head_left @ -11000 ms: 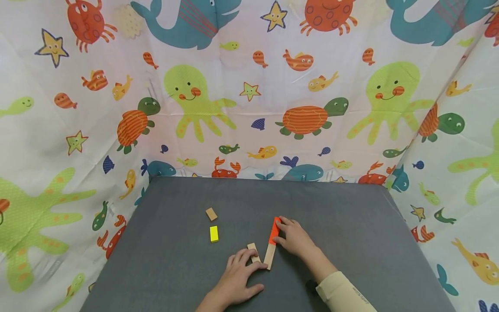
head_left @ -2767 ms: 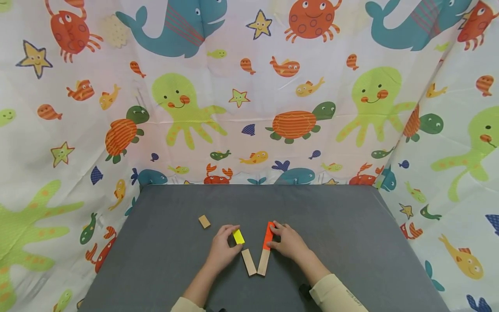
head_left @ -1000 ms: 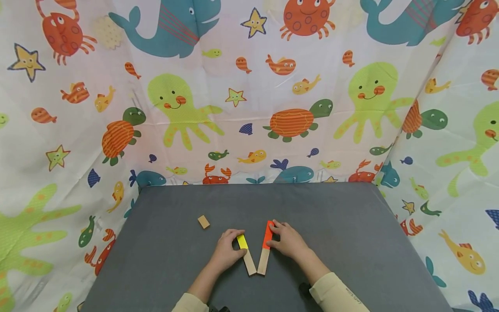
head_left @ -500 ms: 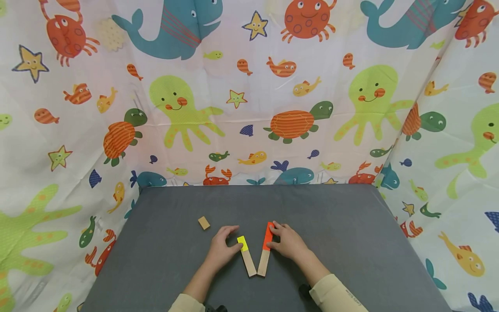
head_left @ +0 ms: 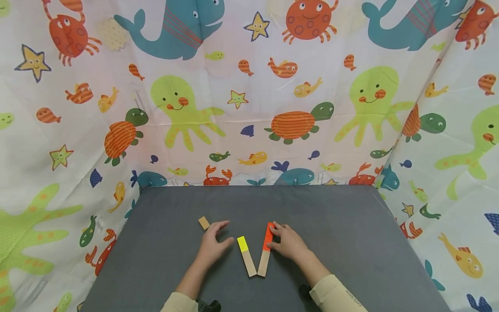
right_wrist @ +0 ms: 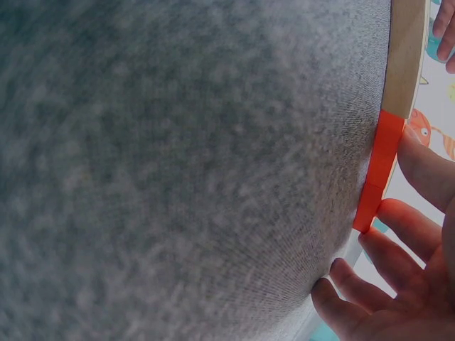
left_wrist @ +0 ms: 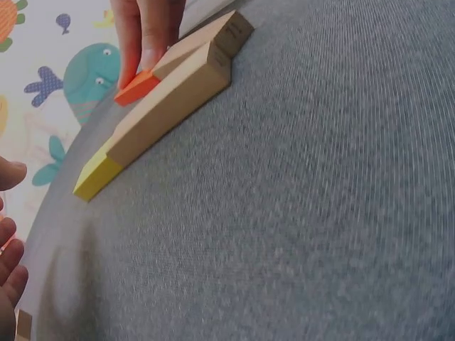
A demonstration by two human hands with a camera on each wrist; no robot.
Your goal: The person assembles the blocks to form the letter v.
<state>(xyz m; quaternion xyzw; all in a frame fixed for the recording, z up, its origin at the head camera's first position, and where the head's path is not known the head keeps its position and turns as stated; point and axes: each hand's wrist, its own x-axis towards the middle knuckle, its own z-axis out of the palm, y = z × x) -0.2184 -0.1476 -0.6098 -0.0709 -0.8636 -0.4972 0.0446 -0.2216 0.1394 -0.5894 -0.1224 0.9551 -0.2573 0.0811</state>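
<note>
Two plain wooden blocks form a narrow V on the table. The left wooden block (head_left: pixel 249 263) has a yellow block (head_left: pixel 242 243) at its far end. An orange block (head_left: pixel 268 236), with a seam across it in the right wrist view, continues the right wooden block (head_left: pixel 263 263). My right hand (head_left: pixel 291 242) holds the orange piece, thumb (right_wrist: pixel 421 160) near its wood end and index finger (right_wrist: pixel 409 226) near the other end. Left of the yellow block, my left hand (head_left: pixel 212 247) is spread and holds nothing. A small tan block (head_left: pixel 203 222) lies just beyond its fingers.
The grey table (head_left: pixel 351 242) is backed by a white cloth (head_left: pixel 249 169) printed with sea animals, which also hangs at both sides. A dark strap-like item (head_left: pixel 209 306) shows at the left wrist, another (head_left: pixel 305 291) at the right.
The yellow block was carried from beside the tan block to the left wooden block's end. The left hand has let go of it and moved left toward the tan block; the right hand stays put.
</note>
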